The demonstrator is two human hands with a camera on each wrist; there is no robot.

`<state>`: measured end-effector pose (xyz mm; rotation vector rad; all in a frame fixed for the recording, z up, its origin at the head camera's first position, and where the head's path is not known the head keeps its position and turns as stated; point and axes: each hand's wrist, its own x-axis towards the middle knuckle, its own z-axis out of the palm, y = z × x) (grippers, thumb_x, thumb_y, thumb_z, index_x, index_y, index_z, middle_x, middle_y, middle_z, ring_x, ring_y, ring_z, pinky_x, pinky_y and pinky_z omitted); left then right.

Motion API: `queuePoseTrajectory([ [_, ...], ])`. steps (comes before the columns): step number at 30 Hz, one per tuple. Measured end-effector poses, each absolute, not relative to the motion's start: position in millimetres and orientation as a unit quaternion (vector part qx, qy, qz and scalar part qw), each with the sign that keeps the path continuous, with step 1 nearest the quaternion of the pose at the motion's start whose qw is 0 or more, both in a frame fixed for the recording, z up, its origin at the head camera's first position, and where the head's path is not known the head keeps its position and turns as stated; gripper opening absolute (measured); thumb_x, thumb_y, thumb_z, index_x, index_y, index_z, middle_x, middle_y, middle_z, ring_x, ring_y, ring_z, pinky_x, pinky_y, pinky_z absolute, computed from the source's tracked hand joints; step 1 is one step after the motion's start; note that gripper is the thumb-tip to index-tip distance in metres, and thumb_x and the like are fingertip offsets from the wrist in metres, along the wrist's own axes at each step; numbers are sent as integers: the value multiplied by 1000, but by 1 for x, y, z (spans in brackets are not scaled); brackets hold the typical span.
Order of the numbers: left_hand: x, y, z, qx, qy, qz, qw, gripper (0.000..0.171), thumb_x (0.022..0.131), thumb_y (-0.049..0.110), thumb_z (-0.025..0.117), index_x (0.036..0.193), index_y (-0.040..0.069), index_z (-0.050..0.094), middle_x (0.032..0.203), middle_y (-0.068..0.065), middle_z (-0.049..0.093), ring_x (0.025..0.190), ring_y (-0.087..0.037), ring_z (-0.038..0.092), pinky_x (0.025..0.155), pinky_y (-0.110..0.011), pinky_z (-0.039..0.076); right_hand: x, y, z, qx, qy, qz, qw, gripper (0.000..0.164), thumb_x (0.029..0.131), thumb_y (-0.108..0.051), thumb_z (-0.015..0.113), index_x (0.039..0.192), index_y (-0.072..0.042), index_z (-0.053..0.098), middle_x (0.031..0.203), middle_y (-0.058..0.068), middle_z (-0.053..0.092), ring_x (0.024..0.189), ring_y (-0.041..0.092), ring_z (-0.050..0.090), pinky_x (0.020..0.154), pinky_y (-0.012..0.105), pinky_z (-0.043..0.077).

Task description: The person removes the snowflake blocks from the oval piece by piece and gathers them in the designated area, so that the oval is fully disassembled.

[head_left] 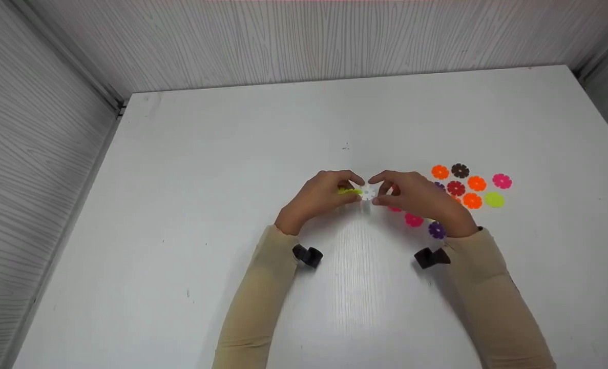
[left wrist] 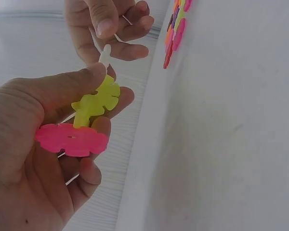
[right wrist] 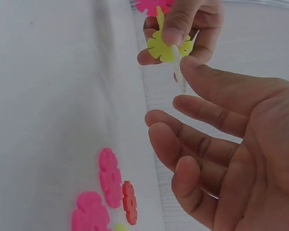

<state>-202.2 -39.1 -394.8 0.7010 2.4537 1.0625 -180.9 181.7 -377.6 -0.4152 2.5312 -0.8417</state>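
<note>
My left hand (head_left: 320, 193) pinches a small chain of joined flower-shaped plastic discs between thumb and fingers. In the left wrist view a pink flower disc (left wrist: 72, 139) lies at the palm end of this chain. Yellow pieces (left wrist: 98, 101) sit under the thumb, and a white flower disc (left wrist: 105, 55) stands edge-on at the far end. Facing it is my right hand (head_left: 414, 195), its fingers loosely bent and spread apart. The right thumb tip is right at the white disc's edge in the right wrist view, while the other fingers hold nothing.
Loose flower discs lie on the white table (head_left: 181, 179) right of and beneath my right hand: orange (head_left: 440, 171), dark brown (head_left: 460, 170), red (head_left: 456, 188), pink (head_left: 502, 181), yellow-green (head_left: 494, 200) and purple (head_left: 437, 230). Wood-grain panels (head_left: 283, 41) border the table's back and sides.
</note>
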Motion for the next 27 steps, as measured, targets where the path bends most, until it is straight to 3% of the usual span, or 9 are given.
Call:
queuePoseTrajectory([
  [10,-202,-39,-395,244,864,400,182,27,88,24,70,113,12,65,108,-5,72,101,-15,66,89,-31,49,-180,175,-380,-159,912,-316,208,46,91,-27,67,133,-14,55,108,10,65,90,23,59,73,29,52],
  [17,-202,-41,-398,239,875,384,174,23,87,30,71,99,11,65,98,-3,70,88,-14,61,79,-27,46,-179,174,-381,-177,908,-325,194,41,91,-22,66,130,-9,57,102,12,63,85,22,57,69,27,50],
  [27,-203,-41,-396,242,873,387,174,19,92,27,65,103,13,71,97,-1,69,83,-12,55,77,-27,44,-180,176,-383,-198,906,-335,167,38,90,-20,68,125,-7,60,93,10,64,77,20,55,65,24,48],
])
